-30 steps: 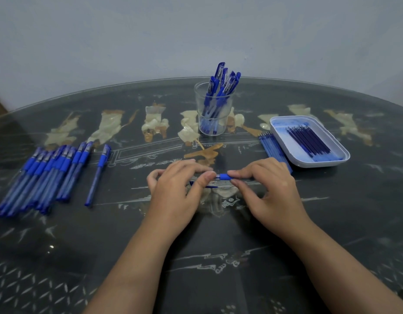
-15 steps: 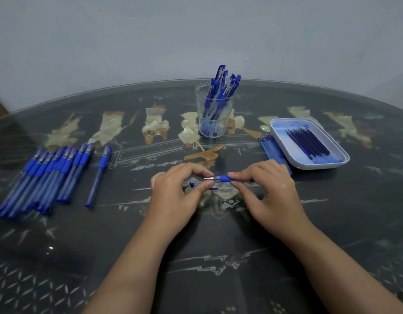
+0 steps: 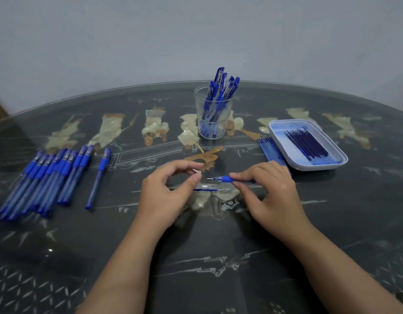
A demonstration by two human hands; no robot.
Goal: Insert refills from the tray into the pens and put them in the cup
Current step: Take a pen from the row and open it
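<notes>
My right hand [image 3: 267,191] pinches a blue pen [image 3: 225,178] by its grip, with the refill tip sticking out bare to the left. My left hand [image 3: 167,191] pinches the small metal nose cone [image 3: 196,171] between thumb and forefinger, a short gap from the pen's tip. A clear pen cap with a blue clip [image 3: 206,189] lies on the table between my hands. The glass cup [image 3: 213,114] at the back centre holds several blue pens. The white tray [image 3: 309,164] at the right holds several dark blue refills [image 3: 307,146].
A row of several capped blue pens [image 3: 44,177] lies at the left, with one pen [image 3: 98,177] apart beside it. A bundle of pale blue refills [image 3: 272,149] lies against the tray's left side. The glass tabletop [image 3: 196,257] is round, its edge curving behind the cup.
My hands have drawn apart. The metal nose cone has come off the pen in my left hand, and the refill tip now shows bare.
</notes>
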